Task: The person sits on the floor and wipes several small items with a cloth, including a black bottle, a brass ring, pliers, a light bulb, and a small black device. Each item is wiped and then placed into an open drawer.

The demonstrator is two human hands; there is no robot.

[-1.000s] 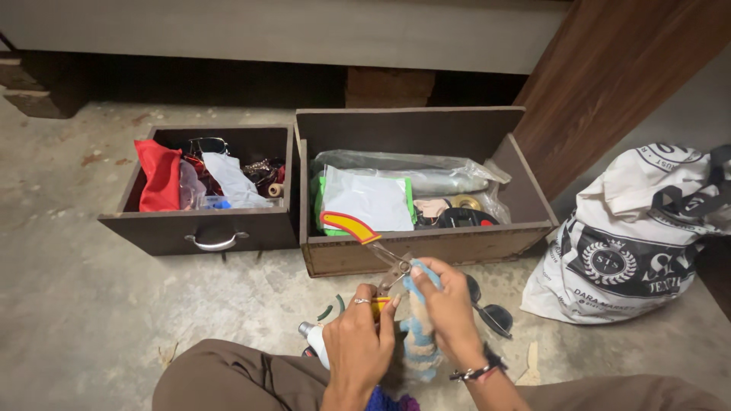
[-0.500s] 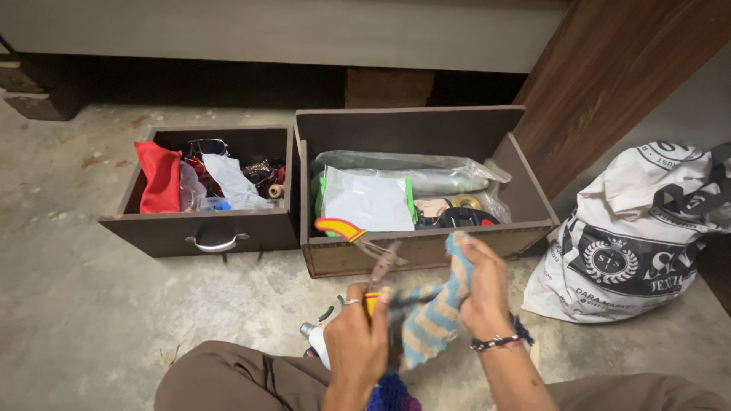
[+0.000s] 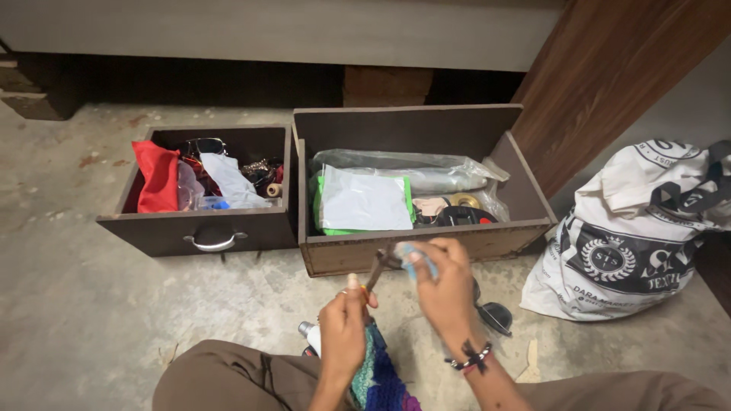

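My left hand [image 3: 344, 329] grips the handle of a pair of pliers [image 3: 378, 266], whose metal head points up and to the right. My right hand [image 3: 443, 288] is closed on a bunched light-blue striped cloth [image 3: 416, 256] and presses it against the pliers' head. Both hands hover over the floor, just in front of the right drawer [image 3: 457, 245]. A blue and purple knit piece [image 3: 378, 374] hangs below my left hand onto my lap. The pliers' handles are mostly hidden by my fingers.
Two dark wooden drawers stand on the concrete floor. The left drawer [image 3: 152, 232] holds a red cloth, glasses and small items; the right one holds plastic bags and a paper packet. Sunglasses [image 3: 493, 313] and a white bottle [image 3: 308, 335] lie near my knees. A printed white bag [image 3: 632, 228] stands at right.
The cloth, stretched out between my hands half a second ago, is now bunched at the pliers' head. My right hand moved left and up. The spread yellow-red handle is no longer visible.
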